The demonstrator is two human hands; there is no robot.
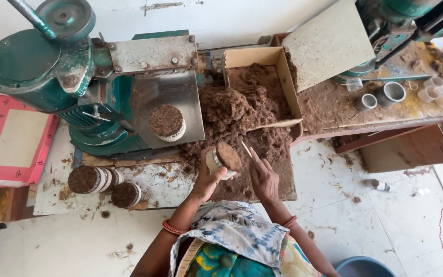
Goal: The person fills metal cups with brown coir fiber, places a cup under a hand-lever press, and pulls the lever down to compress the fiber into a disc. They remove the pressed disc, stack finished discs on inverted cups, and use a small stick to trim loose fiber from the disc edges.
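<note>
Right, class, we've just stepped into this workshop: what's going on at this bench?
A person holds a short cylinder packed with brown fibre in the left hand, tilted up. The right hand holds a thin stick beside it. Loose brown fibre is heaped in front, spilling from a cardboard box. Another filled cylinder sits on the green machine, and two more lie on the bench to the left.
</note>
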